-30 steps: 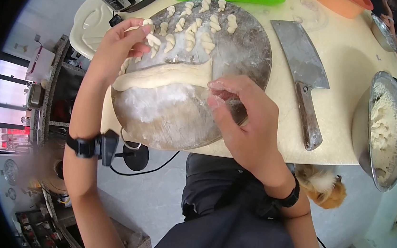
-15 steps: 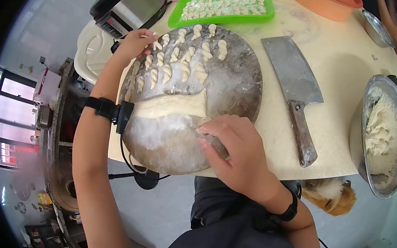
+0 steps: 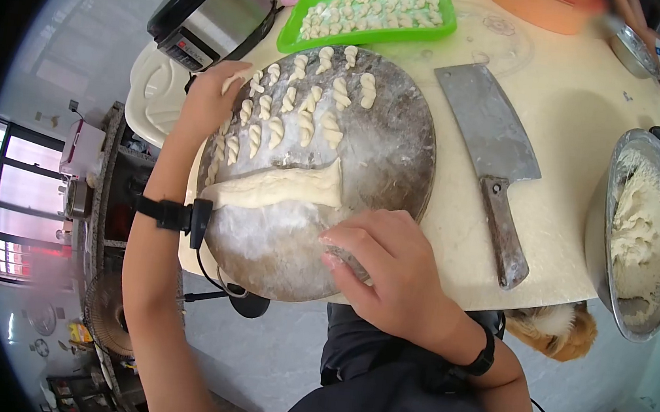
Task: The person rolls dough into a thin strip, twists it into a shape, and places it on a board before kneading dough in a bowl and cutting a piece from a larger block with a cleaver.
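My left hand (image 3: pixel 212 98) is at the upper left rim of the round floured board (image 3: pixel 390 156), its fingers curled round a pale bit of dough (image 3: pixel 231 82). Just beside it lies a small dough twist (image 3: pixel 257 82), one of several in rows on the board. A flat dough strip (image 3: pixel 284 186) stretches across the board below the twists. Over the board's lower right part is my right hand (image 3: pixel 387 271), thumb and fingers bent and apart, nothing visible between them.
A cleaver (image 3: pixel 496 127) lies right of the board. Beyond the board is a green tray (image 3: pixel 286 39) of dough pieces. A metal bowl (image 3: pixel 609 233) of dough stands at the right, a cooker (image 3: pixel 228 25) at the upper left, an orange basin (image 3: pixel 540 8) at the back. A person's arm shows upper right.
My left hand has moved down and left, away from the nearby dough twist, which now lies uncovered on the board. My right hand has shifted slightly down in view.
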{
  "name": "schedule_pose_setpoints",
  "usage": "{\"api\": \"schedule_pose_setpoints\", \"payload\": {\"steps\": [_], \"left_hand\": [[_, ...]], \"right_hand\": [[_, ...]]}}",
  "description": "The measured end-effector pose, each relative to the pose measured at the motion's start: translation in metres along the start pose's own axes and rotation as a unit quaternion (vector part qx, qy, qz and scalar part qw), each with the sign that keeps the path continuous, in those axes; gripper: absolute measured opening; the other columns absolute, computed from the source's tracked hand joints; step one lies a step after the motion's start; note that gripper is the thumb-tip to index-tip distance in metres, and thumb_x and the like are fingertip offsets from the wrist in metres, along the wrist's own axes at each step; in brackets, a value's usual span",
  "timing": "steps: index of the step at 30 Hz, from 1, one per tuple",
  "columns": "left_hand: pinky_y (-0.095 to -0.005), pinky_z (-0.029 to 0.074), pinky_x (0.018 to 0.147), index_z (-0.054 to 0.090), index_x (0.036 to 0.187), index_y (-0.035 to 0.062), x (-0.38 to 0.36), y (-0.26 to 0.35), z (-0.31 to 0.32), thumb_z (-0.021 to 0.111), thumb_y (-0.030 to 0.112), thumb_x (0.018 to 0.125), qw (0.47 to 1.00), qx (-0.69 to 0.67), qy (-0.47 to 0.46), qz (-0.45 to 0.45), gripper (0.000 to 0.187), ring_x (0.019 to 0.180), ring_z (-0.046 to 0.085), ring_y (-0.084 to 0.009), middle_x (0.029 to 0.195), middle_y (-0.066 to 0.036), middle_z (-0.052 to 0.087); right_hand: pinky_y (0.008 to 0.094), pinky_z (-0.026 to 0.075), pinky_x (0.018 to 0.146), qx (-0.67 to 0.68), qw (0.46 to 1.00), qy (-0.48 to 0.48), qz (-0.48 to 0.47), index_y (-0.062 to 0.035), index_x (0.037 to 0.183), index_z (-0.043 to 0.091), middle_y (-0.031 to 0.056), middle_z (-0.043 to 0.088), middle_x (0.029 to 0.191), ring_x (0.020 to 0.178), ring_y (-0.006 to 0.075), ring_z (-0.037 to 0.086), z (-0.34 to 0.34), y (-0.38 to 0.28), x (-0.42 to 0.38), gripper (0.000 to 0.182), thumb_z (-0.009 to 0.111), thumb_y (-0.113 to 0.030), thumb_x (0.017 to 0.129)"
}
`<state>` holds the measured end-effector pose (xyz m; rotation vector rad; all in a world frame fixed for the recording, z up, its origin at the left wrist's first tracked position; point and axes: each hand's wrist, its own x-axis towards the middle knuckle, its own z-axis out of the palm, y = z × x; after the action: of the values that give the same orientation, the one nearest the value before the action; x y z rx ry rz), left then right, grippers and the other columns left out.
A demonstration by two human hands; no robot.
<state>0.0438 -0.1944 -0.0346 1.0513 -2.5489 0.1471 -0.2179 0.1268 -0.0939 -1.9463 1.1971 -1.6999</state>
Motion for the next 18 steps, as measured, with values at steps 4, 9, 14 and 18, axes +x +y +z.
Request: {"api": "schedule_pose_setpoints", "payload": {"steps": [4,9,14,18], "left_hand": [[-0.0462,0.049,0.112,0.07,0.135,-0.0019,-0.013,0.016,-0.001,0.062,0.007,0.104,0.998,0.013,-0.048,0.047,0.033,0.127,0.065,-0.0434,0.13,-0.025,0.073],[-0.0464,0.051,0.108,0.072,0.13,-0.0031,-0.012,0.012,0.001,0.064,0.006,0.102,0.999,0.004,-0.042,0.035,0.03,0.123,0.066,-0.043,0.127,-0.025,0.073],[-0.0471,0.051,0.106,0.073,0.123,-0.0035,-0.011,0.008,0.003,0.068,0.009,0.1,0.999,0.01,-0.032,0.021,0.027,0.12,0.066,-0.0436,0.124,-0.024,0.073],[-0.0424,0.054,0.097,0.071,0.119,-0.003,0.0,0.017,0.003,0.074,0.007,0.095,0.998,-0.061,-0.004,-0.017,0.026,0.108,0.07,-0.0377,0.116,-0.02,0.073]], "right_hand": [[0.0407,0.047,0.081,-0.002,1.0,-0.009,-0.004,-0.0087,0.109,0.068,0.0063,0.068,0.099,0.09,0.027,0.067,0.002,0.0,0.0,0.021,0.076,-0.01,0.09],[0.0414,0.048,0.082,0.003,1.0,-0.016,-0.004,-0.0086,0.11,0.07,0.0066,0.07,0.1,0.091,0.0279,0.067,0.002,-0.001,0.0,0.023,0.078,-0.009,0.089],[0.0422,0.051,0.088,-0.012,1.0,-0.027,-0.007,-0.0087,0.115,0.072,0.008,0.071,0.105,0.097,0.0295,0.068,-0.001,-0.002,-0.004,0.027,0.079,-0.012,0.09],[0.0421,0.048,0.087,-0.006,1.0,-0.018,-0.018,-0.0087,0.114,0.067,0.0083,0.068,0.107,0.1,0.0286,0.066,0.002,-0.002,-0.006,0.024,0.076,-0.013,0.093]]}}
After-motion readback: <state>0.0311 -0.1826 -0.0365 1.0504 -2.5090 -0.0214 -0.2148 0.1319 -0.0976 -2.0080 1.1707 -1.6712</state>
